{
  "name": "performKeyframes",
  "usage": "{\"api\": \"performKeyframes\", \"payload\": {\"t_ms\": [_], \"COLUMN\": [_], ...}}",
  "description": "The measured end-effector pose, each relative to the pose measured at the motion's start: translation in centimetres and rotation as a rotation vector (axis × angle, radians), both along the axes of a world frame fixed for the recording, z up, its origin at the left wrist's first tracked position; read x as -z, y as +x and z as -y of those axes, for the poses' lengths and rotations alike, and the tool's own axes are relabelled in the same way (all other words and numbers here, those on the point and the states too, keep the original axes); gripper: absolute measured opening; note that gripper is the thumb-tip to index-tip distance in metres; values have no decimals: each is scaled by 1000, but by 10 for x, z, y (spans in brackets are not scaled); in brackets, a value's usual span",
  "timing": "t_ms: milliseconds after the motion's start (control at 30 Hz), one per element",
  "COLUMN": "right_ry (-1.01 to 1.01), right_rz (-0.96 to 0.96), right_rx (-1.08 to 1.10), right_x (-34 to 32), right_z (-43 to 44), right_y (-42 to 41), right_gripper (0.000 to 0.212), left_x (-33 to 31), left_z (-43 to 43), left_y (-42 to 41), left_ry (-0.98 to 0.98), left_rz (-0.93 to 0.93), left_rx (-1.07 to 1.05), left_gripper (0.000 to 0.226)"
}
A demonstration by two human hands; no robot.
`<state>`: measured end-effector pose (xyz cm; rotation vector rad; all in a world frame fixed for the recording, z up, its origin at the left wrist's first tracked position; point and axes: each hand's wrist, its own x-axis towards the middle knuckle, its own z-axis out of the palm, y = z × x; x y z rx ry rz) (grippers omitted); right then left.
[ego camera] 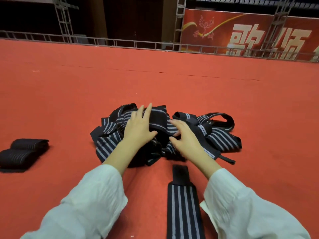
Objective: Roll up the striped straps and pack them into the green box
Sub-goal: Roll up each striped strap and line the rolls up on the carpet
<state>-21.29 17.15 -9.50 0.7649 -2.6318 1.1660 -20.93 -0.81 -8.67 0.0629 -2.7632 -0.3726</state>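
The left hand (139,130) lies with straight, spread fingers on the pile of striped straps (222,142) on the red carpet (69,100). The right hand (185,138) bends its fingers on the same pile; whether it pinches, I cannot tell. The lower edge cuts off a flat strap (184,204)

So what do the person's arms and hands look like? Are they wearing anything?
Both arms are in long, loose, whitish sleeves of crinkly cloth. The left sleeve and the right sleeve each end at the wrist. The left hand and the right hand are bare, with no gloves, and no ring or watch shows.
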Motion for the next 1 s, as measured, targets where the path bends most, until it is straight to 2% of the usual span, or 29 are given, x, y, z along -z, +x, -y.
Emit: {"api": "performKeyframes", "payload": {"t_ms": [67,167,233,333,467,633,733,800,867,900,1000], "right_ry": [-59,-46,44,184,80,132,190,346,485,490,318], "right_rz": [67,158,145,41,-54,-88,-51,-35,-83,-125,-150], "right_rx": [23,-1,28,107,163,265,302,315,281,223,-52], "right_x": [-7,-4,0,7,7,4,4,0,-8,-13,-26], "right_z": [18,39,48,55,47,12,3,3,9,14,37], "right_y": [-11,-25,-29,-28,-22,-24,-26,-26,-24,-22,-18], "right_gripper": [74,89,94,87,65,61,64,69,89,98,100], "left_x": [9,19,20,20,27,25,21,17,16,17,26], "left_z": [1,1,1,0,6,37,39,32,24,20,15], "left_y": [-10,-14,-10,-3,-2,-19,-25,-23,-18,-15,-6], "left_ry": [48,83,40,-32,26,261,279,328,363,355,305], "left_rz": [104,58,11,-59,-230,-110,-82,-123,-181,-212,-297], "left_rx": [5,6,-13,2,7,-230,-204,-146,-66,-23,76], "left_gripper": [92,72,65,62,60,54,49,48,48,48,51]}}
